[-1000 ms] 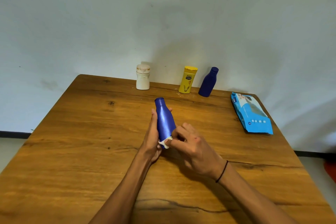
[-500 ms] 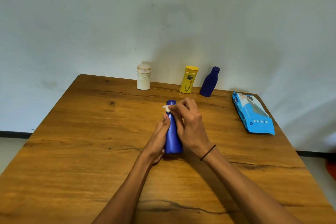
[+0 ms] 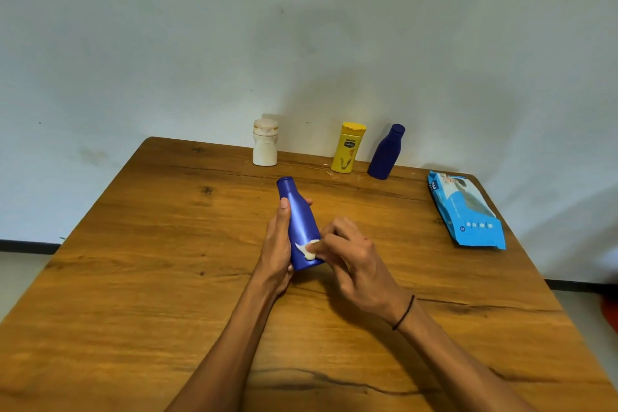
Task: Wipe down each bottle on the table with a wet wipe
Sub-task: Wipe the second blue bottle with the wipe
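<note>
Blue plastic, tilted: the bottle [image 3: 298, 226] in hand leans with its cap up and to the left, away from the person, and its base low and nearer, above the middle of the desk [image 3: 133, 278]. Its long axis runs from far-left to near-right. The left hand [image 3: 277, 249] grips it along its left side, thumb up the front and fingertips showing past the far edge. Just right of it, the right hand [image 3: 351, 261] pinches a small white wipe [image 3: 307, 248] against the lower body, near the base. From here the likely stroke runs up that axis toward the cap, and the right hand is the one placed for it. Farther back, along the wall edge, a white bottle [image 3: 265, 142], a yellow bottle [image 3: 347, 152] and a dark blue bottle [image 3: 386, 151] stand upright, well apart from both hands. At far right lies the wipe pack [image 3: 466, 211], flat.
</note>
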